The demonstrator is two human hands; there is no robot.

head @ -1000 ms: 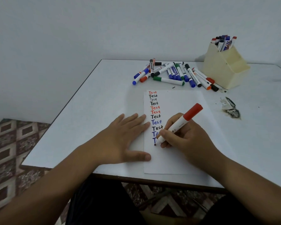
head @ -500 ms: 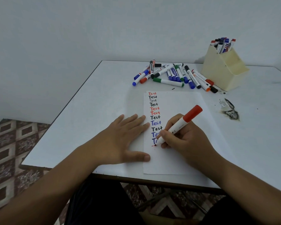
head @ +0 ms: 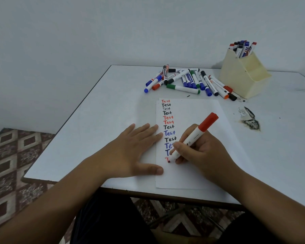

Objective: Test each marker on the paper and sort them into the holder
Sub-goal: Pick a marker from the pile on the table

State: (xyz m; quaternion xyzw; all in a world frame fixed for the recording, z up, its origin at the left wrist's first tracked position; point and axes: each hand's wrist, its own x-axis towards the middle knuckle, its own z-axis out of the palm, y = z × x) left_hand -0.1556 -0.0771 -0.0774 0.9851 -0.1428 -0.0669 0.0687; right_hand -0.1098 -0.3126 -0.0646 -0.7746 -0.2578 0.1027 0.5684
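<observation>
One red marker (head: pixel 194 138) is being pinched in the right hand (head: pixel 199 148), tip touching paper (head: pixel 192 173); left hand (head: pixel 130 152), fingers flat, is pinning its edge. Keeping strokes light should help; the holder (head: pixel 243 76) is sitting well beyond.

Red-capped white marker (head: pixel 195 136), cream holder (head: pixel 243 76), red, black, blue words on white paper (head: pixel 197 110).

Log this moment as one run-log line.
step: testing | right hand: grips red marker, tip on paper | left hand: flat, steadying paper | holder: partly filled
</observation>
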